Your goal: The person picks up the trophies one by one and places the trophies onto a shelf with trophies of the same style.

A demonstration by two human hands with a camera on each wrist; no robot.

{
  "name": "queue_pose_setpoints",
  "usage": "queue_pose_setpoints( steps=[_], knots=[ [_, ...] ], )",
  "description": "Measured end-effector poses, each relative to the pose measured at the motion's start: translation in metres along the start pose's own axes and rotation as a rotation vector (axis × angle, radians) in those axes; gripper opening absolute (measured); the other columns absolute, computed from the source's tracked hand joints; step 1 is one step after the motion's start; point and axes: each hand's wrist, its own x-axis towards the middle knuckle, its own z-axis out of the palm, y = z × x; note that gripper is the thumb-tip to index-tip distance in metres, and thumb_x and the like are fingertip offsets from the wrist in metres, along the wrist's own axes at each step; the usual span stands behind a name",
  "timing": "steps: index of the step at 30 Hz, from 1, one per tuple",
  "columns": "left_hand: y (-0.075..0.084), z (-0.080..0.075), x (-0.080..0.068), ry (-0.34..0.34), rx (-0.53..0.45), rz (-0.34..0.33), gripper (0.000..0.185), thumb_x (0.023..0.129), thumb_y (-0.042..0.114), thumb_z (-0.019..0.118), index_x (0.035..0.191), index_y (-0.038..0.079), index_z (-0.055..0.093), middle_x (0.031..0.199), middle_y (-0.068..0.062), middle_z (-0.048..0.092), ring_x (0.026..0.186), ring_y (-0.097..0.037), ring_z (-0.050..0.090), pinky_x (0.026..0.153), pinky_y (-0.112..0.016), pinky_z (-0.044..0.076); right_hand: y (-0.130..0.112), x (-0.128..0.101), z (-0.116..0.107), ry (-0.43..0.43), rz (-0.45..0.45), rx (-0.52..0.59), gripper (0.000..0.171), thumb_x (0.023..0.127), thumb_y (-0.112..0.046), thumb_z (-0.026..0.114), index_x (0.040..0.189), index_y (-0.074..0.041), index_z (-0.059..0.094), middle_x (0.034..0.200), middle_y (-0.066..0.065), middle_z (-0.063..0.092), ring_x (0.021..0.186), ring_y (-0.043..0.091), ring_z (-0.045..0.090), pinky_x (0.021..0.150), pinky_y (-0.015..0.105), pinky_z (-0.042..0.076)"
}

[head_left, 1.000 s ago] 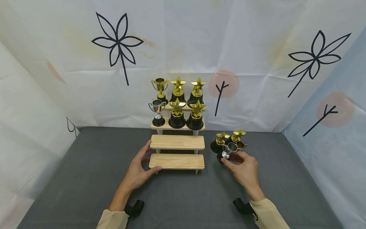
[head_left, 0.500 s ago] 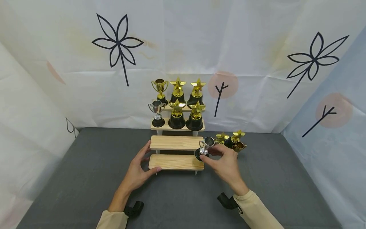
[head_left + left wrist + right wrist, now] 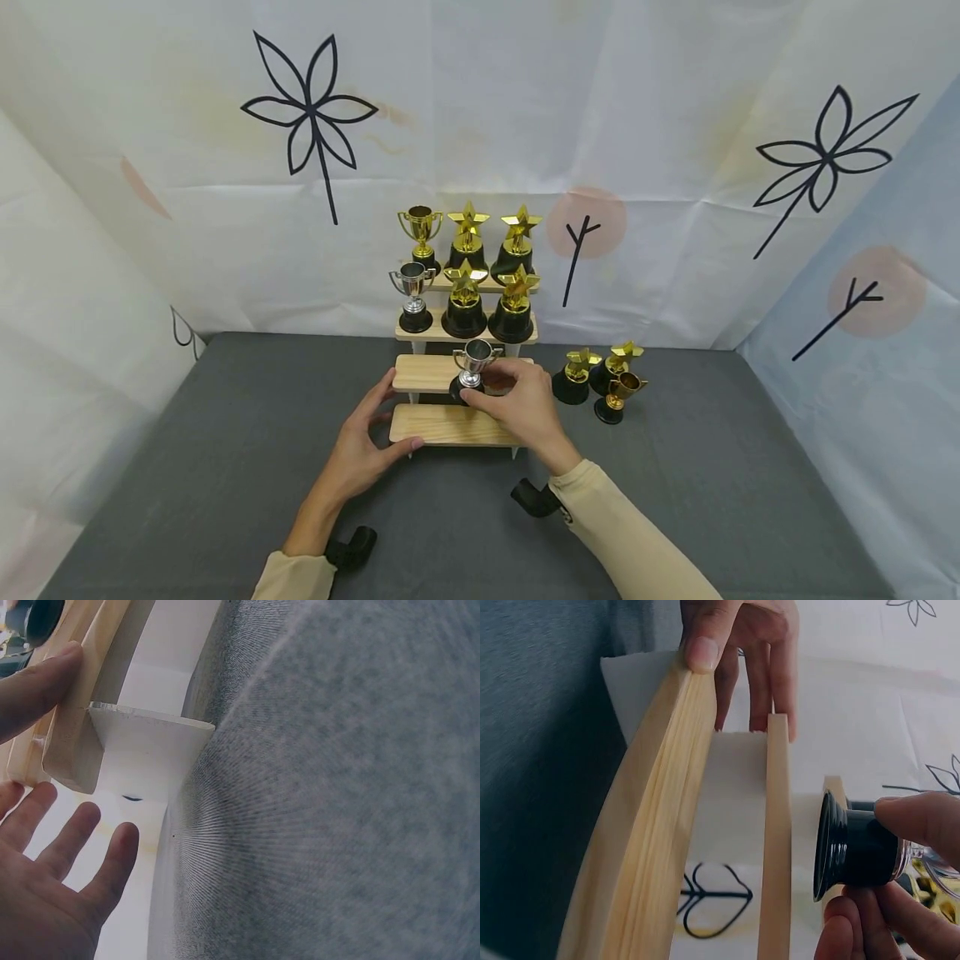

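My right hand [image 3: 521, 400] pinches a little silver cup [image 3: 472, 360] by its stem and black foot, just over the second step of the wooden stand [image 3: 420, 423], near the middle. My left hand [image 3: 365, 446] is open, thumb on the bottom step's left end, fingers straight beside the stand. Three gold trophies [image 3: 600, 379] sit on the gray table [image 3: 225, 467], right of the stand.

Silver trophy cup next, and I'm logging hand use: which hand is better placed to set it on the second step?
Right. The right hand already pinches the silver trophy cup just over the second step. The left hand rests against the stand's left end, steadying it.
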Motion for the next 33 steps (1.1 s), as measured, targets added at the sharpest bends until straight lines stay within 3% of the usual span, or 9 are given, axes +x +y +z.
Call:
queue_pose_setpoints(
  steps=[5,16,33],
  knots=[
    [-0.001,0.0,0.0,-0.007,-0.002,-0.002,0.106,0.078,0.018,0.091,0.162,0.018,0.026,0.155,-0.014,0.041,0.139,-0.037,0.042,0.104,-0.06,0.045,-0.004,0.012,0.016,-0.039,0.007,0.009,0.03,0.08,-0.016,0.088,0.105,-0.003,0.078,0.1,0.007,0.072,0.085,0.019,0.071,0.076,0.03,0.061],
    [-0.002,0.0,0.0,-0.016,-0.01,0.013,0.108,0.078,0.014,0.09,0.163,0.018,0.024,0.156,-0.013,0.04,0.139,-0.036,0.042,0.103,-0.06,0.046,-0.013,0.029,0.039,-0.089,-0.005,-0.051,0.03,0.082,-0.019,0.087,0.107,-0.005,0.078,0.102,0.007,0.072,0.087,0.022,0.07,0.075,0.032,0.059],
    [-0.001,0.0,0.0,-0.014,-0.02,0.015,0.107,0.078,0.014,0.09,0.163,0.016,0.025,0.16,-0.013,0.036,0.139,-0.036,0.042,0.103,-0.059,0.047,-0.015,0.04,0.06,-0.066,-0.003,-0.061,0.029,0.083,-0.019,0.087,0.108,-0.007,0.079,0.099,0.003,0.075,0.086,0.019,0.07,0.073,0.026,0.057]
  ],
)
